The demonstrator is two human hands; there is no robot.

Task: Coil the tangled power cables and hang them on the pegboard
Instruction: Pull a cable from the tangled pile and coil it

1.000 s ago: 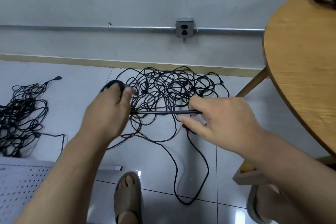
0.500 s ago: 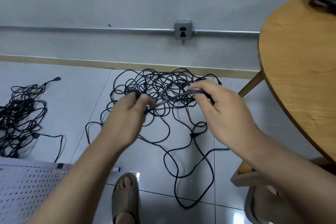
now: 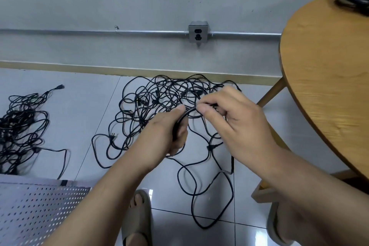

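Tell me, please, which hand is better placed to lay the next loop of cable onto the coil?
Probably the right hand. It pinches the free cable close to the left hand, whose fist is closed around the coil, so the left can only hold while the right feeds.

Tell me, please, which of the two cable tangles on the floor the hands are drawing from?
The middle tangle below the wall outlet: its cable runs into both hands. The far-left tangle lies apart, untouched.

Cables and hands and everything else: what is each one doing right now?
Left hand: closed on the held cable.
Right hand: pinching the held cable.
Held cable: bent between hands.
Middle pile: tangled on floor.
Left pile: tangled.
Pegboard: bare.
Wall socket: nothing plugged in.
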